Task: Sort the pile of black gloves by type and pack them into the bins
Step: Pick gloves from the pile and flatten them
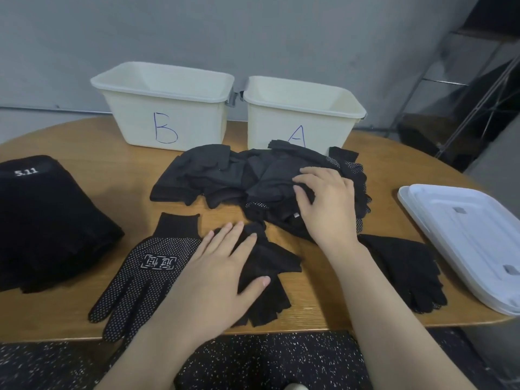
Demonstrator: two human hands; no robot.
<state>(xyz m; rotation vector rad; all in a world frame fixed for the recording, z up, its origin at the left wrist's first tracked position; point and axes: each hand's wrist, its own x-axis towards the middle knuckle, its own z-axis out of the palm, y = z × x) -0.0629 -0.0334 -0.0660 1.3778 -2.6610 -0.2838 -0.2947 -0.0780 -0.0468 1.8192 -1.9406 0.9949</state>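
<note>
Left hand (222,274) presses flat, fingers spread, on a fingerless glove (270,277); right hand (326,206) pinches fabric in the pile (225,175) on the tabletop (84,220).

glove pile (253,178): heaped before bins | bin b (166,108), bin a (304,114): upright, side by side

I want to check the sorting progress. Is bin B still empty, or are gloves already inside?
Empty as far as visible: bin B shows only pale inner walls; its floor is hidden behind the front wall.
</note>
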